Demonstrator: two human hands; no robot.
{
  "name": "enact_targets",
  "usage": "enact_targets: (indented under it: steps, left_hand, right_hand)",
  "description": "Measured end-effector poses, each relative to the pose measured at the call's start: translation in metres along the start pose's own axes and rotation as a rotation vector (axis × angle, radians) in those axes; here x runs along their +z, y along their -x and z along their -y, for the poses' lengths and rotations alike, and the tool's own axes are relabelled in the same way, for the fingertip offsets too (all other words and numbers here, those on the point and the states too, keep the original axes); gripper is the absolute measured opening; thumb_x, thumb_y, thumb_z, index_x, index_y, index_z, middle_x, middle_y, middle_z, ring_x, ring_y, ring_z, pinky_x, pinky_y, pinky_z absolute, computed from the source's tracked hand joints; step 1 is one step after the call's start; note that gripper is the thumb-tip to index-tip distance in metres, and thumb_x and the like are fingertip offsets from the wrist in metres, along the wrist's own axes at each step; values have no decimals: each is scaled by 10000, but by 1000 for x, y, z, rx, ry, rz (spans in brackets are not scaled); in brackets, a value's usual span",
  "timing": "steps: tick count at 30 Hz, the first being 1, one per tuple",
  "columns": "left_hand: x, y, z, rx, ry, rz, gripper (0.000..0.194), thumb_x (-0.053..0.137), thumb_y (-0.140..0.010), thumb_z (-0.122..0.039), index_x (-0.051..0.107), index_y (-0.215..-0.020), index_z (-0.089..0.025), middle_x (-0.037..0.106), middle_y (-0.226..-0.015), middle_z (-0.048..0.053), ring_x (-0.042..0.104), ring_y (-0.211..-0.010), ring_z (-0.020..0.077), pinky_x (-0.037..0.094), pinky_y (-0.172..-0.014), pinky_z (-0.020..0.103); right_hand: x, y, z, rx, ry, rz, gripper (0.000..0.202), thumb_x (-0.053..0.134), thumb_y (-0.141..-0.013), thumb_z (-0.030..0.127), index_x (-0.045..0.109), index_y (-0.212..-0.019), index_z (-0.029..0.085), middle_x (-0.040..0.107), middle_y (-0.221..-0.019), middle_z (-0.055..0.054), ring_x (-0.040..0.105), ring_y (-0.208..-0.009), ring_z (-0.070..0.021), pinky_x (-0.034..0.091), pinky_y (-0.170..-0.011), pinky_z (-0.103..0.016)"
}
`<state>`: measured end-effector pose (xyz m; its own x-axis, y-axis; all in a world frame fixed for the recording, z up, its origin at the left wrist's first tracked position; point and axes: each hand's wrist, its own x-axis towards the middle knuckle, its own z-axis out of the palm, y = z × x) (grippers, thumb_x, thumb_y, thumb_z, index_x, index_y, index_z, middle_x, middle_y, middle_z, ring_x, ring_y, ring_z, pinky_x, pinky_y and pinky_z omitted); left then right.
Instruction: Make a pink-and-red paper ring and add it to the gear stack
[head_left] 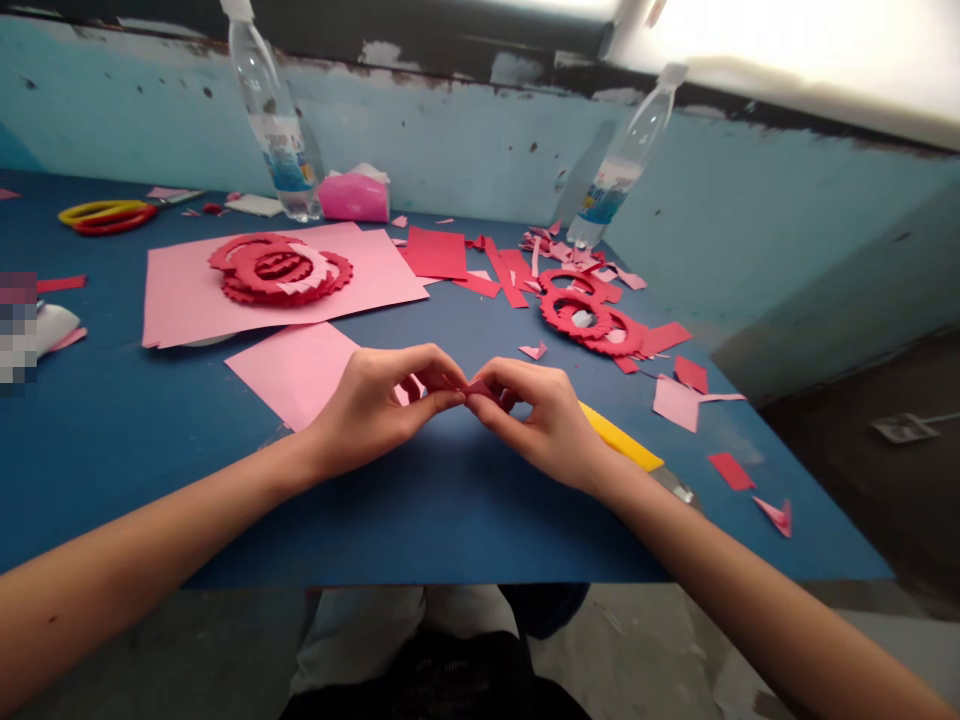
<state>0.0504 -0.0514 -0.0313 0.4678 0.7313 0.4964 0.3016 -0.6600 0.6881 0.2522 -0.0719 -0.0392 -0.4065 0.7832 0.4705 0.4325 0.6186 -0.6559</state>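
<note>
Both my hands meet over the near middle of the table, pinching a small folded red paper piece [478, 388] between thumbs and fingertips. My left hand [394, 395] is closed on its left end, my right hand [536, 405] on its right end. Most of the piece is hidden by my fingers. Behind my left wrist lies a pink paper sheet [296, 370]. A yellow strip-shaped tool [622, 438], perhaps a cutter handle, lies partly under my right hand. Beyond my hands are red folded-paper rings [577, 313] on the right and more stacked rings [281, 270] on the left.
The blue table [450, 530] ends at a blue wall. Large pink sheets [176, 290] lie under the left rings. Two plastic bottles, left [281, 150] and right [611, 185], stand at the back near a pink tissue pack [355, 197]. Scissors [112, 215] lie far left; paper scraps [731, 470] lie right.
</note>
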Motion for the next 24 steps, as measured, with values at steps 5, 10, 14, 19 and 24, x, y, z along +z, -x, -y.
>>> enact_targets:
  steps: [5, 10, 14, 19, 24]
  left_hand:
    - [-1, 0, 3, -90, 124, 27, 78, 664, -886, -237, 698, -878, -167, 726, -750, 20, 685, -627, 125, 525, -459, 174]
    - [0, 1, 6, 6, 36, -8, 119, 682, -889, -284, 688, -940, -177, 731, -827, 26, 676, -651, 113, 563, -523, 186]
    - [1, 1, 8, 158, -69, -49, 102, 729, -856, -233, 671, -914, -172, 707, -851, 22, 647, -653, 92, 574, -586, 199]
    - [1, 2, 9, 178, -103, -62, 42, 698, -876, -203, 667, -866, -176, 683, -821, 14, 631, -661, 92, 561, -586, 200]
    - [0, 1, 9, 164, -123, -86, 59, 694, -875, -217, 671, -838, -177, 698, -787, 8, 646, -668, 106, 552, -592, 209]
  right_hand:
    - [0, -1, 3, 56, -68, -12, 136, 581, -917, 222, 611, -794, 172, 567, -688, 23, 502, -611, -91, 415, -549, -212]
    - [-2, -2, 2, 144, -96, -42, 178, 589, -913, 292, 608, -781, 175, 554, -676, 20, 498, -588, -98, 426, -551, -231]
    - [-1, -2, 1, 152, -96, -28, 199, 595, -915, 310, 605, -775, 169, 556, -680, 18, 497, -586, -97, 420, -548, -235]
    - [-1, -2, 0, 149, -99, -18, 208, 609, -922, 327, 616, -793, 164, 576, -690, 17, 510, -594, -98, 422, -554, -237]
    - [-2, -3, 1, 165, -132, -3, 250, 597, -936, 371, 609, -791, 168, 599, -708, 10, 516, -584, -96, 420, -555, -242]
